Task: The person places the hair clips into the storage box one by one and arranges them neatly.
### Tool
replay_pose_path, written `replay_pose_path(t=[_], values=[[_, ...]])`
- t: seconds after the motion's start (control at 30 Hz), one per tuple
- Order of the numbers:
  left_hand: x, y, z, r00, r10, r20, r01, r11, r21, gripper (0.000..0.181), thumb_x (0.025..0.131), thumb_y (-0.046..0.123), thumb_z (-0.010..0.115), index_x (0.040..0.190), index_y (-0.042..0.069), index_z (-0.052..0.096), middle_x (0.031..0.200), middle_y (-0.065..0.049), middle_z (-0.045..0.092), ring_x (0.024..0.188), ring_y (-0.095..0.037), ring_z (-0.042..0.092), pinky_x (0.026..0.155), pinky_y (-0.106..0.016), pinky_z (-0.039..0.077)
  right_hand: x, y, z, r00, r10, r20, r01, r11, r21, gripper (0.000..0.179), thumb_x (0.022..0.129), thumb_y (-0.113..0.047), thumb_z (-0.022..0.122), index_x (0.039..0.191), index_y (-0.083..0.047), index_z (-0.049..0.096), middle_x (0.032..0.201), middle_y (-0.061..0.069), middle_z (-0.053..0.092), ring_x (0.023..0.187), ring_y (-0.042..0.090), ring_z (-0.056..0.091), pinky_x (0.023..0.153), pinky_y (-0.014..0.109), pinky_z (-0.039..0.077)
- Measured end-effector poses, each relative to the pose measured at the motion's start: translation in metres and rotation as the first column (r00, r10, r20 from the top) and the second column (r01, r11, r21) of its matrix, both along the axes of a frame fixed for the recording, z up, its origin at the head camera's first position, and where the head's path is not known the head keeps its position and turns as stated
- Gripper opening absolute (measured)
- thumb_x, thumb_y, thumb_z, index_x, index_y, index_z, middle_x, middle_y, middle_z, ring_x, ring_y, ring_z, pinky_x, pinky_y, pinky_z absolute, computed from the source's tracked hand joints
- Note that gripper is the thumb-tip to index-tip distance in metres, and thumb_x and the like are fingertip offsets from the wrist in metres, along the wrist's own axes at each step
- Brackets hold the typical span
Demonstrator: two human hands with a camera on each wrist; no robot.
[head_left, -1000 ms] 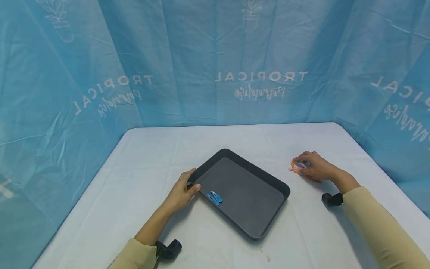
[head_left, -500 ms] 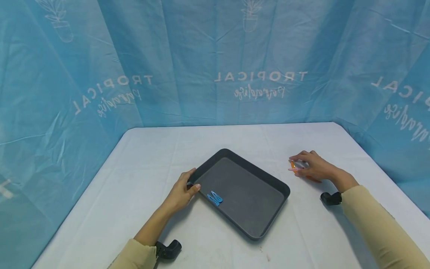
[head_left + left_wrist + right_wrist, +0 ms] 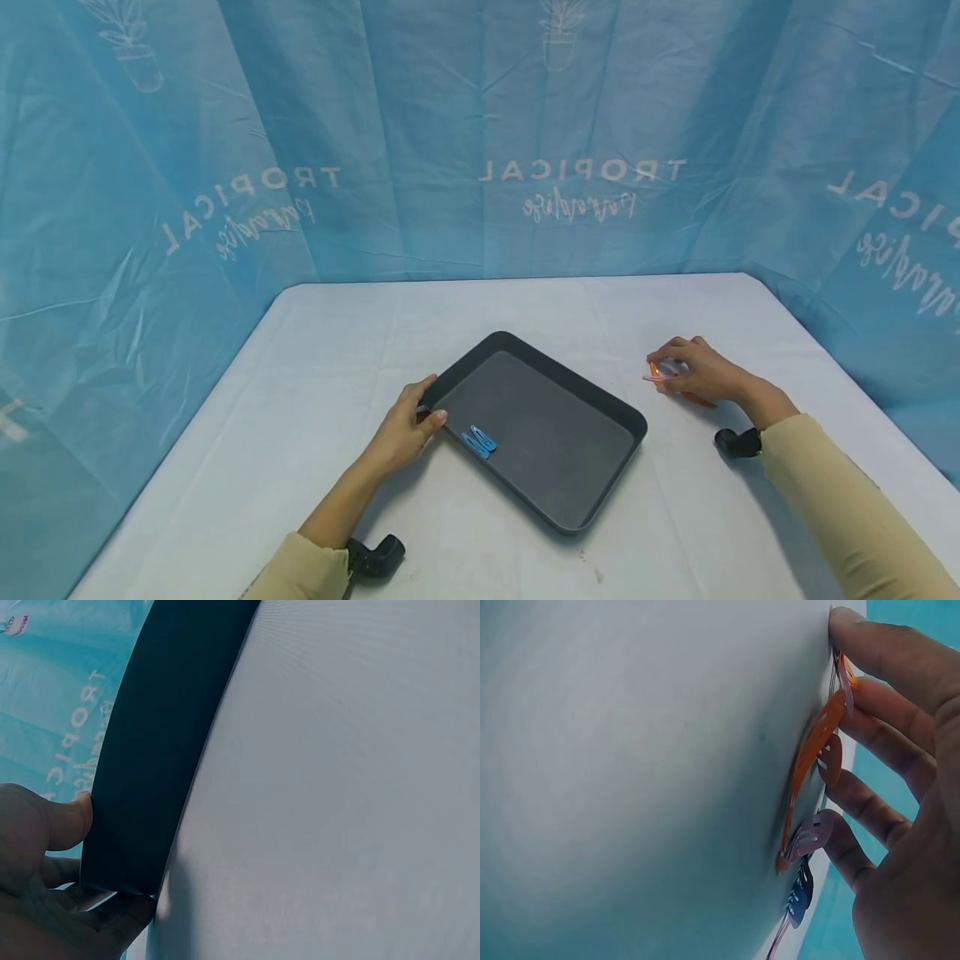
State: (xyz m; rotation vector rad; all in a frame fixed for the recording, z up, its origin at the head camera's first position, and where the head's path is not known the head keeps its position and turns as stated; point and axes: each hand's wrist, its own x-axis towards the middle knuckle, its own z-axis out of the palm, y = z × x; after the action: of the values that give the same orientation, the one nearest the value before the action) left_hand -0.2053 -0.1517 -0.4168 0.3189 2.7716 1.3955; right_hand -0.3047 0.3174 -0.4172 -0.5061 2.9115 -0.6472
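My left hand (image 3: pixel 403 432) grips the left corner of a dark grey baking tray (image 3: pixel 558 442), thumb on the rim and fingers beneath. Two light blue hair clips (image 3: pixel 480 442) lie in the tray near that hand. To the right of the tray, my right hand (image 3: pixel 703 375) reaches over several loose hair clips on the table, fingers bent. An orange clip and a pink clip (image 3: pixel 652 378) show by its thumb and index finger. The right wrist view shows a larger orange clip (image 3: pixel 815 746), a purple clip (image 3: pixel 814 831) and dark blue clips (image 3: pixel 798 904) near the fingers. Whether any clip is pinched is unclear.
A white cloth covers the table (image 3: pixel 337 350). Blue printed curtains (image 3: pixel 420 150) hang behind it and at both sides. Black wrist cameras (image 3: pixel 377 557) sit on both forearms.
My right hand's fingers shift slightly over the clips, opening a little and then drawing in. The left hand, tray and blue clips stay in place.
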Motion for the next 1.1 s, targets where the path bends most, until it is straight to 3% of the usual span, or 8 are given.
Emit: replay_pose_path(t=[0.83,1.1], values=[[0.0000,-0.0003,-0.0009,1.000,0.006,0.001,-0.006,1.000,-0.002,0.061,0.095,0.016,0.056,0.148,0.005,0.027,0.148,-0.023,0.032,0.138,-0.042,0.031,0.108,-0.058,0.033,0.0014,-0.0005,-0.0034,0.998,0.012,-0.061,-0.010,0.999,0.036,0.048,0.079,-0.032,0.075,0.121,-0.012,0.064,0.123,0.014,0.056,0.110,0.030,0.043,0.087,0.054,0.042],[0.0002,0.0007,-0.0007,1.000,0.010,-0.011,-0.010,1.000,0.003,0.061,0.094,0.015,0.056,0.147,0.003,0.028,0.147,-0.024,0.034,0.137,-0.043,0.031,0.109,-0.058,0.032,0.0024,0.0041,-0.0061,0.999,0.017,-0.039,-0.020,0.996,-0.087,0.051,0.082,-0.036,0.072,0.123,-0.008,0.062,0.124,0.015,0.058,0.114,0.032,0.045,0.092,0.056,0.041]])
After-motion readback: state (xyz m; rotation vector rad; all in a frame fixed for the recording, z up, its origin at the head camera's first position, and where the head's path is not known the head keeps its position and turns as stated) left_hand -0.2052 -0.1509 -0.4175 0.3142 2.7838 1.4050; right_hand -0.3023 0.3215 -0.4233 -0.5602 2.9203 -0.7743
